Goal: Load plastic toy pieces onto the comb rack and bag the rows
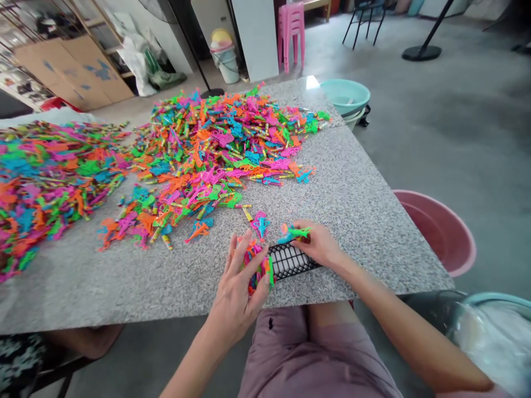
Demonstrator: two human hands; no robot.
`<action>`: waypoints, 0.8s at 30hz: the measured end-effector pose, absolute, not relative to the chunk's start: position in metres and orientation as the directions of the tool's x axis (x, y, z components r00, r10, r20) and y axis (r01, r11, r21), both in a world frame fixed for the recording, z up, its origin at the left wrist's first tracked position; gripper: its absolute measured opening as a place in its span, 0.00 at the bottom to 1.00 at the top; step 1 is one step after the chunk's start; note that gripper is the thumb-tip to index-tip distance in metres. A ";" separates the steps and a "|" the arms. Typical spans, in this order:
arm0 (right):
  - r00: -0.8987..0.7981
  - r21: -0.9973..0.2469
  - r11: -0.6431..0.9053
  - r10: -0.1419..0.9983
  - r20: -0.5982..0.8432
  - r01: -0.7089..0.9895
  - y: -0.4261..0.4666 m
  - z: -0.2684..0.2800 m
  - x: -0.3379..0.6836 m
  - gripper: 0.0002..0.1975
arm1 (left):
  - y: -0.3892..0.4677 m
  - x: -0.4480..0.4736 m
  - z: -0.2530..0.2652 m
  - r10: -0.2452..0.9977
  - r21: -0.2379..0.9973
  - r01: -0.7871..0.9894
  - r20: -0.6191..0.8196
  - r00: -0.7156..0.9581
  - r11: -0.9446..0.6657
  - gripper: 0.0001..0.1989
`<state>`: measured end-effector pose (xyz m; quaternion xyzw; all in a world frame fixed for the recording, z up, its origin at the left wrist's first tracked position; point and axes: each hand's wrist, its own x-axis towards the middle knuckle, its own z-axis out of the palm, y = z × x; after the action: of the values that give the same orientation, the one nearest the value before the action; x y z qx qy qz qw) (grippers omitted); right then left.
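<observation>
A narrow black openwork plastic basket (292,261) lies near the table's front edge. Its left part is packed with small bright plastic toys (254,265) in pink, orange and green. Over these toys my left hand (238,279) rests with its fingers stretched and apart, touching them. Above the basket's right part, my right hand (321,243) pinches a few small plastic toys (295,234), green, blue and orange; their exact shape is too small to tell. Just beyond the basket lie loose pink and blue toys (260,223).
A large heap of similar toys (224,138) covers the far part of the speckled stone table (344,182), and another heap (50,177) lies at left. A pink tub (440,232) and a turquoise basin (346,94) stand off the right edge. Someone's leg (85,340) shows at lower left.
</observation>
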<state>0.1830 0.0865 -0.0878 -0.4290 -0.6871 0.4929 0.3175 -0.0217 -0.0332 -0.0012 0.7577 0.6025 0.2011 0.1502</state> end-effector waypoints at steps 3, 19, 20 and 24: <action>-0.428 -0.980 0.093 0.904 0.008 0.178 0.079 -0.085 0.172 0.13 | -0.034 -0.023 -0.002 0.973 0.476 0.849 0.125 0.193 -0.229 0.22; -0.546 -0.820 0.433 0.818 0.182 0.374 0.061 -0.093 0.131 0.10 | -0.033 -0.019 -0.006 0.973 0.499 0.837 0.152 0.171 -0.225 0.27; -0.550 -0.829 0.423 0.817 0.174 0.366 0.060 -0.093 0.129 0.10 | -0.034 -0.019 -0.006 0.973 0.499 0.837 0.154 0.170 -0.225 0.27; -0.513 -0.859 0.379 0.842 0.166 0.343 0.055 -0.095 0.123 0.09 | -0.036 -0.018 -0.005 0.976 0.493 0.843 0.143 0.166 -0.216 0.27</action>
<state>0.1229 0.0552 -0.0949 -0.3845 -0.7707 0.4033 0.3090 -0.0184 -0.0355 -0.0052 0.7484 0.6073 0.2190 0.1518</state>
